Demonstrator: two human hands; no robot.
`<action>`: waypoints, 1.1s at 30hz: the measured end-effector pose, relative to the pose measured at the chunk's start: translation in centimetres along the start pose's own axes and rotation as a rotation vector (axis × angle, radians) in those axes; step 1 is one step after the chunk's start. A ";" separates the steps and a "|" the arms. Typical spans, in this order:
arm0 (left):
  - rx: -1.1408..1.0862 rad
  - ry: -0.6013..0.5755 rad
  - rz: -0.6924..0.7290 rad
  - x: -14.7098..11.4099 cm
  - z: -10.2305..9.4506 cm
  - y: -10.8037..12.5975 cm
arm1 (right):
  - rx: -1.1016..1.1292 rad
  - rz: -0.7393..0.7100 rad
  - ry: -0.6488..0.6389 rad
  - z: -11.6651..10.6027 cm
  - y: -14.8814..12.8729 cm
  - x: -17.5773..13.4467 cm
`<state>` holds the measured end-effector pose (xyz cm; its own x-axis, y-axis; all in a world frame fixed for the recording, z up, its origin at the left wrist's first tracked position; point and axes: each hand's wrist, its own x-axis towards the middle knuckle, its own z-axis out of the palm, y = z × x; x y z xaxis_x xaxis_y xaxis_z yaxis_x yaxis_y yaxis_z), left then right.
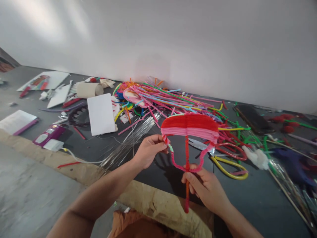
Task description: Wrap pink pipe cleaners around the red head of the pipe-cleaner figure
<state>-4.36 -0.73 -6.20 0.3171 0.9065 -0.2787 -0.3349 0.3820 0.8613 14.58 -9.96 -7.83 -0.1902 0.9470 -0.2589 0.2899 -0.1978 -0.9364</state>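
A pipe-cleaner shape (189,124), red on top with a pink band below, is held up over the dark table. A pink looped outline hangs beneath the band, and a red-orange stem runs down its middle. My left hand (151,149) pinches the outline at its left edge, just under the band. Lower down, my right hand (204,185) grips the stem where it crosses the bottom of the loop. Behind the shape lie scissors (230,168) with one yellow and one red handle loop, their blades partly hidden.
A heap of coloured pipe cleaners (163,97) lies along the wall, with thin metal wires (131,140) before it. Leftward are a white card (101,114), a purple device (49,134) with a cable, and a notebook (18,120). A dark phone (255,119) lies at right.
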 end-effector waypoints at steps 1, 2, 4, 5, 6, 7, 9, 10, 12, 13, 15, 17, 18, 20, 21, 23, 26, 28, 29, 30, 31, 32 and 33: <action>-0.007 -0.007 -0.004 0.0 0.0 0.0 | -0.002 -0.002 0.005 0.0 0.0 0.0; -0.016 -0.015 -0.010 0.0 0.0 0.0 | -0.006 -0.002 0.010 0.0 0.0 0.0; -0.015 -0.013 -0.004 0.0 -0.1 0.1 | -0.012 -0.001 0.020 0.1 0.0 -0.1; 0.001 -0.001 0.007 0.0 -0.1 0.1 | -0.014 0.000 0.023 0.1 -0.1 -0.1; 0.026 0.016 0.021 0.0 -0.1 0.1 | -0.014 -0.001 0.021 0.1 -0.2 -0.1; 0.054 0.033 0.032 0.0 -0.1 0.1 | -0.014 -0.002 0.019 0.2 -0.2 -0.2; 0.102 0.052 0.034 0.0 -0.2 0.0 | -0.011 -0.001 0.004 0.2 -0.3 -0.2; 0.114 0.053 0.021 0.0 -0.2 0.0 | -0.009 0.003 0.000 0.2 -0.4 -0.2; 0.119 0.049 -0.014 0.1 -0.3 0.1 | -0.002 0.010 0.000 0.2 -0.4 -0.2; 0.120 0.048 -0.026 0.1 -0.3 0.1 | 0.001 0.013 -0.001 0.2 -0.4 -0.2; 0.135 0.037 -0.030 0.2 -0.3 0.1 | 0.007 0.018 -0.002 0.2 -0.3 -0.2; 0.157 0.016 -0.014 0.3 -0.4 0.0 | 0.017 0.023 -0.010 0.3 -0.2 -0.2; 0.164 0.003 -0.001 0.3 -0.5 -0.1 | 0.027 0.027 -0.011 0.3 -0.2 -0.2; 0.170 -0.018 0.028 0.3 -0.5 -0.2 | 0.062 0.036 -0.014 0.4 -0.1 -0.2; 0.170 -0.022 0.042 0.3 -0.5 -0.3 | 0.089 0.043 -0.017 0.4 -0.1 -0.1; 0.163 -0.014 0.061 0.3 -0.4 -0.5 | 0.161 0.068 -0.024 0.5 0.0 -0.1; 0.106 0.011 0.049 0.2 -0.2 -0.6 | 0.281 0.123 -0.051 0.6 0.0 0.1; 0.036 0.015 0.000 0.2 -0.1 -0.6 | 0.325 0.146 -0.067 0.7 0.1 0.3; 0.001 0.012 -0.034 0.2 -0.1 -0.5 | 0.328 0.147 -0.067 0.7 0.2 0.3; -0.030 0.009 -0.070 0.3 -0.1 -0.5 | 0.318 0.140 -0.063 0.7 0.3 0.3; -0.053 0.004 -0.105 0.3 -0.1 -0.4 | 0.298 0.128 -0.057 0.7 0.4 0.4; -0.070 -0.001 -0.134 0.3 -0.1 -0.3 | 0.271 0.113 -0.054 0.8 0.5 0.4; -0.081 -0.003 -0.155 0.3 -0.1 -0.3 | 0.243 0.099 -0.051 0.8 0.6 0.4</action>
<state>-4.26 -0.55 -6.54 0.3729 0.8350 -0.4046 -0.3523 0.5308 0.7708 13.96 -9.89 -8.64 -0.2210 0.9072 -0.3580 0.0769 -0.3498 -0.9337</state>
